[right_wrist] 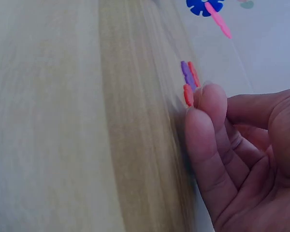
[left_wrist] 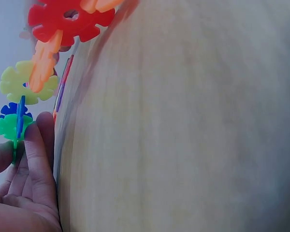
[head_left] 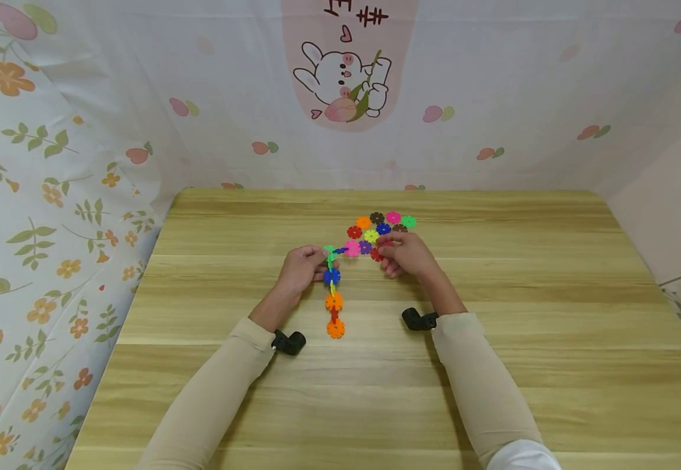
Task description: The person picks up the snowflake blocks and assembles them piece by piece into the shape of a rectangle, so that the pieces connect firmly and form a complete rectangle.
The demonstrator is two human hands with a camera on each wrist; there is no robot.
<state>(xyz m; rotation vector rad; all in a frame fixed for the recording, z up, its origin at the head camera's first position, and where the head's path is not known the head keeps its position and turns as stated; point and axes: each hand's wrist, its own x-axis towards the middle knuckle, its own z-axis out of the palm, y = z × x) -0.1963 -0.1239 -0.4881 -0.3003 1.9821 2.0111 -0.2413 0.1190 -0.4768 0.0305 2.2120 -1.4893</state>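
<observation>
A chain of interlocked, notched plastic discs (head_left: 333, 301) runs from orange at the near end through red, yellow and blue to green. From there it turns right to a blue disc and a pink disc (head_left: 352, 248). My left hand (head_left: 301, 267) pinches the green disc (left_wrist: 9, 126) at the bend between thumb and fingers. Over the right side of the loose discs is my right hand (head_left: 409, 254), its fingers bent and fingertips right at a red disc (head_left: 377, 254). I cannot tell whether they grip it. Purple and red discs (right_wrist: 187, 72) show edge-on past those fingertips.
Loose discs lie in a cluster at the back centre, among them orange (head_left: 363, 222), yellow (head_left: 371, 236) and green (head_left: 409, 222). A patterned cloth (head_left: 228, 98) hangs behind the wooden table (head_left: 522, 365). Black wrist cameras (head_left: 289, 343) extend inward from both sleeves.
</observation>
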